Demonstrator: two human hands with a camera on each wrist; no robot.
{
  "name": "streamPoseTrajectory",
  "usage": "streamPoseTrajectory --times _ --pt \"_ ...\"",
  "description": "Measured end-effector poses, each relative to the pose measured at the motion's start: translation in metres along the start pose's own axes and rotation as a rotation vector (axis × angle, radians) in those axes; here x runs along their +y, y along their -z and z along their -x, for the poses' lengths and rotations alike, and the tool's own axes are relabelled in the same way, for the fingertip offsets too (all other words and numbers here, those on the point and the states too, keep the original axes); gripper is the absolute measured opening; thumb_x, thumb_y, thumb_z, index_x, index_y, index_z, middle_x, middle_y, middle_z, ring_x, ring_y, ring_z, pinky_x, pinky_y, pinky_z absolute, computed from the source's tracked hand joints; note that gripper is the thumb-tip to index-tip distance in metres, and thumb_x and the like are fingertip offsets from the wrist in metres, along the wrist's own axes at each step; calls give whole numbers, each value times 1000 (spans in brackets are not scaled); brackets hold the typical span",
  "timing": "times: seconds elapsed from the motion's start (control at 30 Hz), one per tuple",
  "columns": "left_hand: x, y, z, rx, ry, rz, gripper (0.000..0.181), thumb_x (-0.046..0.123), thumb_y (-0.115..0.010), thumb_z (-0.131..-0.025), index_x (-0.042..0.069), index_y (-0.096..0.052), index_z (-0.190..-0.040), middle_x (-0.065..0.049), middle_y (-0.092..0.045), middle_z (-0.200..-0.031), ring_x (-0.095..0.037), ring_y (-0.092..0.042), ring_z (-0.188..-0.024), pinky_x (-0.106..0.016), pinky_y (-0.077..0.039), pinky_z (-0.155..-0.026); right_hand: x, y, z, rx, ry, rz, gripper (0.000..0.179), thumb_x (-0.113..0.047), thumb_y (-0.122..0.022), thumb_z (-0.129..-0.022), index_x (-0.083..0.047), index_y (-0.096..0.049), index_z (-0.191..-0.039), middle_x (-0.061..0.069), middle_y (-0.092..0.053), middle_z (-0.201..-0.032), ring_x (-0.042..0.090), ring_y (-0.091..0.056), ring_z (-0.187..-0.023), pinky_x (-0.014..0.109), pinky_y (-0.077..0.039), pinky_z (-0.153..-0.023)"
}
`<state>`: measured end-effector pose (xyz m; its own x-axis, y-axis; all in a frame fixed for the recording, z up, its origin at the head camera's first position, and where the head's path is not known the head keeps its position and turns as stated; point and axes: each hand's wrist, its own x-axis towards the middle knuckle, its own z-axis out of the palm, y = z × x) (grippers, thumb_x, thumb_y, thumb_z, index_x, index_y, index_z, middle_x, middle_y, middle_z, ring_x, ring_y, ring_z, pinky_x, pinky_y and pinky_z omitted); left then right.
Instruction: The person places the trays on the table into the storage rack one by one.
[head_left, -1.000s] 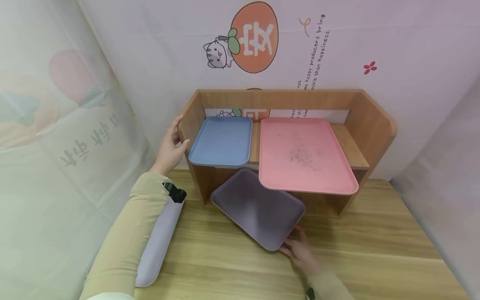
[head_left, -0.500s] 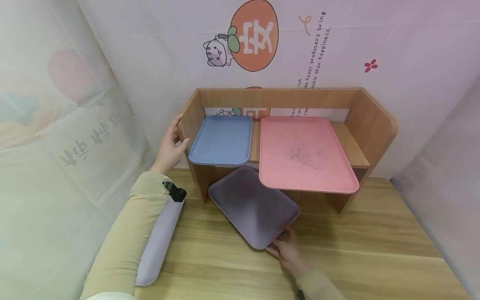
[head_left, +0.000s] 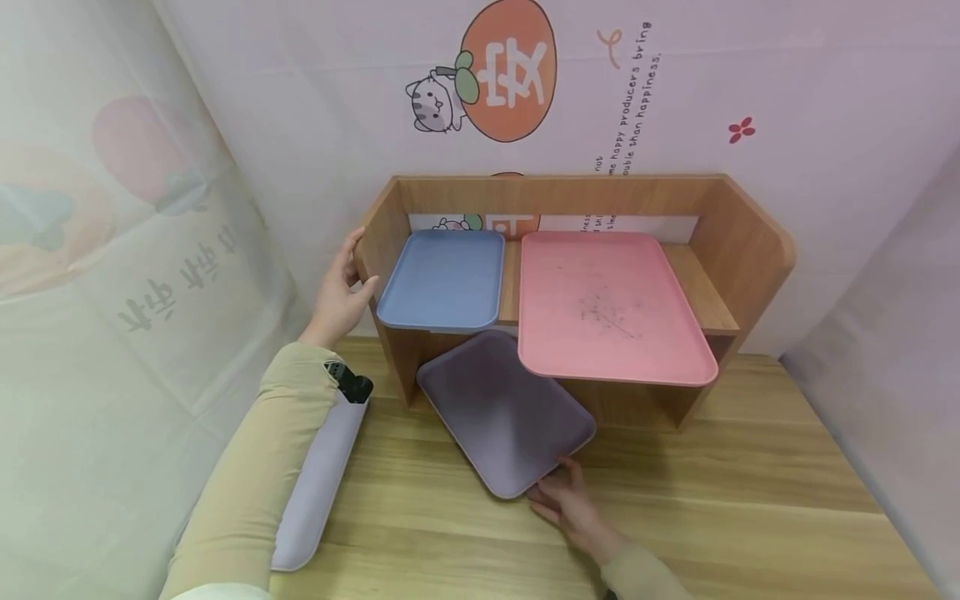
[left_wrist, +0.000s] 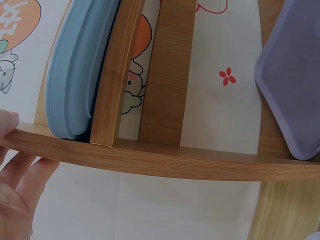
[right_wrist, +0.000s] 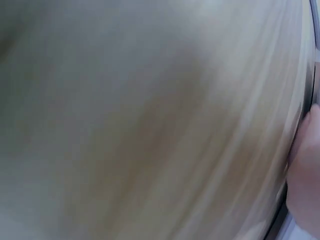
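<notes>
At lower front edge of wooden shelf unit [head_left: 558, 197], head view: rectangular purple plastic-looking tray [head_left: 506, 417] held skewed, near edge pinched by right hand [head_left: 572, 507]; upright left panel [head_left: 387, 237] gripped by left hand [head_left: 339, 296]. Left wrist: tray corner beside panel. Right wrist: blurred. Sliding judged in hand; squaring needed next.

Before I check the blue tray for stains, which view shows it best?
The head view: the blue tray shows its whole upper face. Left wrist catches only part, cut off by the frame; blurred right wrist, none visible.

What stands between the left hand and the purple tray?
A wooden side panel stands between the left hand and the purple tray, as the head view shows.
</notes>
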<state>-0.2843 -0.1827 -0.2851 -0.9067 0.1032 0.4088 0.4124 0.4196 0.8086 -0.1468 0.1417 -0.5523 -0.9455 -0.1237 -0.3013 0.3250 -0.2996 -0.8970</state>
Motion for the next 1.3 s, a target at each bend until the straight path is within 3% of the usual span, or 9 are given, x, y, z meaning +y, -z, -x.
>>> streamPoseTrajectory --times 0.1,0.17,0.3,0.4,0.5,0.7,0.9,1.07,1.3 --pt "-7 -1 -4 2 -5 -1 73 -5 -52 -91 22 -20 -151 -24 -30 -149 -44 -45 -126 -57 -38 -103 -8 14 0 -7 -18 -22 65 2 -44 -94 -5 0 -140 10 -54 -103 15 -64 -87 38 -54 -89" --pt "-15 -1 -7 6 0 -5 72 -3 -53 -92 25 -21 -151 -22 -29 -150 -42 -45 -127 -57 -39 -102 -15 24 -4 32 -11 -54 68 5 -42 -94 -3 5 -143 18 -53 -110 15 -65 -87 38 -54 -90" --pt "-21 -1 -11 10 3 -6 72 -1 -52 -93 26 -20 -151 -22 -29 -151 -41 -43 -128 -57 -39 -101 -27 43 -17 72 30 -112 77 8 -35 -95 -9 20 -147 36 -22 -139 13 -64 -88 32 -53 -91" --pt "-12 -1 -8 7 7 -1 71 -3 -51 -92 23 -20 -151 -24 -29 -150 -42 -43 -128 -57 -39 -102 -34 52 -26 49 45 -85 77 8 -31 -97 -16 21 -148 30 -5 -150 9 -61 -89 27 -52 -89" --pt "-2 0 -3 1 20 1 72 -4 -51 -92 22 -19 -151 -24 -28 -150 -43 -43 -128 -58 -39 -101 -37 56 -32 25 57 -33 74 7 -30 -98 -18 15 -151 24 -8 -151 8 -60 -87 24 -51 -86" --pt "8 0 2 -4 26 8 71 -4 -50 -93 20 -19 -151 -25 -26 -151 -44 -41 -129 -58 -38 -101 -37 58 -40 17 69 12 73 9 -32 -96 -13 11 -151 29 -7 -151 9 -62 -82 25 -52 -81" --pt "10 1 3 0 16 5 69 -4 -50 -93 17 -20 -151 -26 -26 -150 -44 -41 -129 -57 -38 -103 -33 55 -39 38 72 -4 73 12 -33 -94 -10 7 -151 27 -6 -151 7 -60 -81 24 -52 -79" --pt "11 1 4 0 24 2 69 -4 -51 -92 18 -21 -151 -26 -28 -149 -44 -43 -128 -57 -38 -102 -26 48 -30 88 109 -9 66 15 -37 -90 -3 -8 -146 23 -12 -150 6 -59 -83 23 -54 -76" --pt "13 0 5 -7 37 -13 70 -3 -51 -93 20 -19 -151 -25 -27 -150 -45 -41 -129 -58 -37 -103 -20 41 -19 138 48 12 62 13 -40 -92 -6 -9 -141 19 -35 -122 10 -61 -73 25 -55 -75"
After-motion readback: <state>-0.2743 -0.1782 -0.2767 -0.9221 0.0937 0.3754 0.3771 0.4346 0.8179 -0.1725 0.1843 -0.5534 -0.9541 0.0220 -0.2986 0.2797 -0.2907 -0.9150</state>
